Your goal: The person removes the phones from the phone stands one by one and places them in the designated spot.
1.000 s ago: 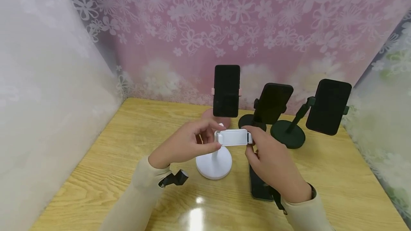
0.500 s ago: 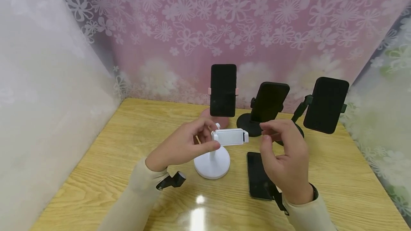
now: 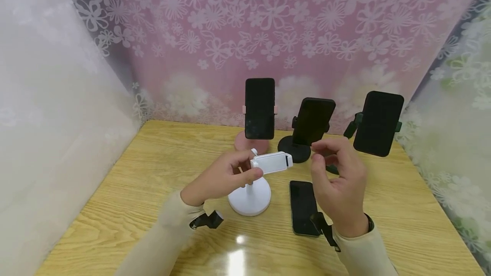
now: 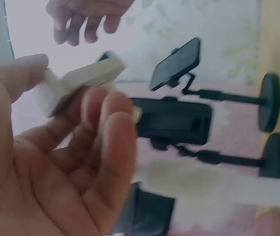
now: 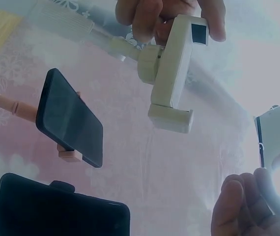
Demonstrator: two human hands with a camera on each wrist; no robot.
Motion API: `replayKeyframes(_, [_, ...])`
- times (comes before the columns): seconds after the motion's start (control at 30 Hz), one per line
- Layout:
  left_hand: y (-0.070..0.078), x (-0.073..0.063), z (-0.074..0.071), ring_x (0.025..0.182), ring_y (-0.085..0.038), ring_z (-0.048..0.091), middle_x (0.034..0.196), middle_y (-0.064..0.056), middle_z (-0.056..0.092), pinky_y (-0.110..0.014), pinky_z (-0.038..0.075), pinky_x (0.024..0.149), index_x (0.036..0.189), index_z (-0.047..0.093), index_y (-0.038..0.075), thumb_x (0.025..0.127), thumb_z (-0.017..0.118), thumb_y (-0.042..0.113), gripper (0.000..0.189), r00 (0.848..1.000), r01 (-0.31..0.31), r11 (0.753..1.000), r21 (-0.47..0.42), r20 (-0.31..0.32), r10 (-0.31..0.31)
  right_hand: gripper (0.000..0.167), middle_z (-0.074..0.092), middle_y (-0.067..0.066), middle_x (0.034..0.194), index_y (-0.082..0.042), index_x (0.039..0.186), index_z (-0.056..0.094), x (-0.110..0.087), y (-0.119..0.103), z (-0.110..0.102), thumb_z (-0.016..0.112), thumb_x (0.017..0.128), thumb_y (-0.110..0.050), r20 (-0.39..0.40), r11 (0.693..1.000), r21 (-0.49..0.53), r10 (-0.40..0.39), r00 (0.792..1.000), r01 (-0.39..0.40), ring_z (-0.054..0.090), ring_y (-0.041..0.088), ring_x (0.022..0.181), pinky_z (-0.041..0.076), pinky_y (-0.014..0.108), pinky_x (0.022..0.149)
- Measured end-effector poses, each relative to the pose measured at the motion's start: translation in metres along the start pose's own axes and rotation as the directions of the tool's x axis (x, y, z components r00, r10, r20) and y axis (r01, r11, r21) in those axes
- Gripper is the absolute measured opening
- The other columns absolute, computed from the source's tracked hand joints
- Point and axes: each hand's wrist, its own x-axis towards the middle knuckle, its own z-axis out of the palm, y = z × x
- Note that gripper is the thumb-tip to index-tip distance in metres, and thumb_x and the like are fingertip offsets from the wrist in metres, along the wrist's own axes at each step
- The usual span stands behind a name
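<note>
My left hand (image 3: 224,175) pinches the left end of the clamp (image 3: 271,163) of a white phone stand, thumb in front and fingers behind. The clamp lies sideways, its right end tipped slightly up, above the round white base (image 3: 249,200) on the table. In the right wrist view the clamp (image 5: 172,73) has nothing between its two end lips. My right hand (image 3: 341,184) hovers to the right of it, fingers loosely bent, thumb apart from them, holding nothing. Below lies a dark phone (image 3: 302,207), screen up, partly behind the right wrist's camera mount.
Behind stand a phone in a pink stand (image 3: 251,141), one in a black stand (image 3: 293,150) and one in a dark green stand (image 3: 358,118), whose base my right hand mostly hides. A floral curtain (image 3: 230,33) hangs behind the wooden table (image 3: 126,199).
My right hand has let go of the clamp's right end and drawn away to the right, uncovering more of the lying phone. The clamp has tilted slightly, right end up, in my left hand.
</note>
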Motion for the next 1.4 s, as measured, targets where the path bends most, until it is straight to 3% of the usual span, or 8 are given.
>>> replayKeyframes(0.13, [-0.004, -0.004, 0.009, 0.065, -0.014, 0.055, 0.078, 0.004, 0.061, -0.027, 0.047, 0.059, 0.09, 0.065, 0.016, 0.101, 0.07, 0.039, 0.026, 0.996, -0.028, 0.999, -0.027, -0.083, 0.025, 0.019, 0.066, 0.016, 0.093, 0.008, 0.102, 0.067, 0.002, 0.0, 0.0, 0.056, 0.087, 0.005, 0.012, 1.0, -0.01, 0.009, 1.0, -0.009, 0.059, 0.003, 0.085, 0.048, 0.015, 0.073])
replayKeyframes(0.3, [-0.002, -0.01, 0.012, 0.062, -0.013, 0.045, 0.07, 0.004, 0.05, -0.025, 0.039, 0.059, 0.08, 0.058, 0.014, 0.099, 0.072, 0.019, 0.025, 0.98, -0.062, 0.998, -0.033, -0.19, 0.054, 0.019, 0.066, 0.015, 0.094, 0.008, 0.103, 0.067, 0.003, 0.001, -0.002, 0.057, 0.088, 0.004, 0.018, 1.0, -0.024, 0.018, 1.0, -0.017, 0.058, 0.003, 0.085, 0.047, 0.014, 0.072])
replayKeyframes(0.43, [-0.002, -0.012, 0.003, 0.058, -0.012, 0.042, 0.065, 0.004, 0.045, -0.025, 0.036, 0.055, 0.079, 0.058, 0.013, 0.1, 0.07, 0.017, 0.025, 0.969, -0.062, 0.998, -0.025, -0.242, 0.054, 0.02, 0.066, 0.014, 0.096, 0.007, 0.104, 0.067, 0.003, 0.002, -0.004, 0.058, 0.086, 0.007, 0.026, 0.998, -0.041, 0.044, 0.999, -0.043, 0.059, 0.001, 0.088, 0.047, 0.013, 0.072])
replayKeyframes(0.6, [0.002, -0.016, -0.015, 0.055, -0.011, 0.032, 0.06, 0.005, 0.035, -0.025, 0.028, 0.053, 0.075, 0.056, 0.011, 0.1, 0.071, 0.021, 0.031, 0.952, -0.018, 1.0, -0.004, -0.306, 0.016, 0.022, 0.066, 0.014, 0.097, 0.008, 0.106, 0.067, 0.003, 0.002, -0.008, 0.059, 0.086, 0.009, 0.031, 0.997, -0.05, 0.065, 0.997, -0.063, 0.058, 0.002, 0.089, 0.047, 0.013, 0.073])
replayKeyframes(0.9, [0.001, -0.023, -0.055, 0.053, -0.009, 0.026, 0.058, 0.004, 0.03, -0.025, 0.025, 0.052, 0.07, 0.052, 0.01, 0.099, 0.073, 0.023, 0.038, 0.898, 0.148, 0.983, 0.109, -0.432, -0.087, 0.022, 0.065, 0.014, 0.099, 0.008, 0.108, 0.066, 0.004, 0.003, -0.013, 0.059, 0.087, 0.01, 0.02, 0.994, -0.069, 0.089, 0.996, -0.087, 0.058, 0.002, 0.092, 0.046, 0.014, 0.073])
replayKeyframes(1.0, [-0.003, -0.025, -0.07, 0.054, -0.009, 0.026, 0.058, 0.004, 0.029, -0.026, 0.025, 0.053, 0.069, 0.05, 0.01, 0.098, 0.073, 0.026, 0.041, 0.888, 0.194, 0.968, 0.159, -0.447, -0.104, 0.021, 0.065, 0.014, 0.098, 0.008, 0.108, 0.066, 0.004, 0.003, -0.014, 0.059, 0.088, 0.009, 0.015, 0.993, -0.078, 0.093, 0.996, -0.092, 0.058, 0.002, 0.091, 0.046, 0.014, 0.073])
replayKeyframes(1.23, [-0.009, -0.033, -0.108, 0.061, -0.016, 0.037, 0.064, 0.0, 0.043, -0.029, 0.032, 0.057, 0.078, 0.059, 0.011, 0.098, 0.069, 0.049, 0.043, 0.876, 0.378, 0.88, 0.288, -0.419, -0.24, 0.022, 0.065, 0.013, 0.099, 0.007, 0.108, 0.067, 0.004, 0.003, -0.014, 0.058, 0.088, 0.01, 0.01, 0.992, -0.079, 0.099, 0.995, -0.098, 0.058, 0.002, 0.091, 0.046, 0.013, 0.073])
replayKeyframes(1.4, [-0.012, -0.033, -0.13, 0.073, -0.024, 0.062, 0.084, -0.009, 0.067, -0.032, 0.051, 0.064, 0.096, 0.065, 0.008, 0.099, 0.068, 0.049, 0.041, 0.864, 0.429, 0.852, 0.302, -0.411, -0.29, 0.023, 0.065, 0.014, 0.1, 0.007, 0.11, 0.067, 0.005, 0.003, -0.013, 0.059, 0.088, 0.009, 0.016, 0.992, -0.08, 0.096, 0.995, -0.095, 0.058, 0.002, 0.091, 0.046, 0.013, 0.073])
